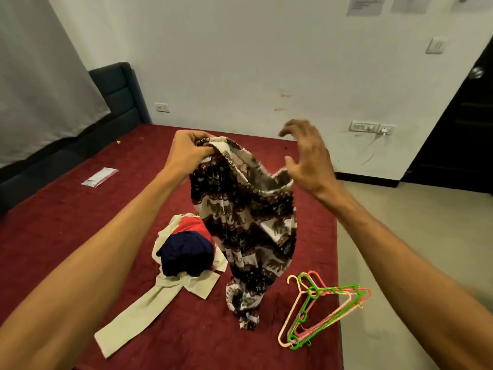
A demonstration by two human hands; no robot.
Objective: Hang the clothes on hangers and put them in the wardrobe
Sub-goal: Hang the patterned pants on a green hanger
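Note:
A dark garment with a cream elephant print hangs over the red bed, its lower end bunched on the cover. My left hand grips its top edge. My right hand hovers beside the garment's right edge with fingers spread and relaxed, holding nothing. A pile of clothes in navy, red and cream lies on the bed to the left of the hanging garment. Several plastic hangers, green, pink and peach, lie stacked near the bed's right edge.
A small clear plastic packet lies on the bed at the far left. A dark headboard and a grey curtain stand at the left. Tiled floor runs along the right, with a dark door beyond.

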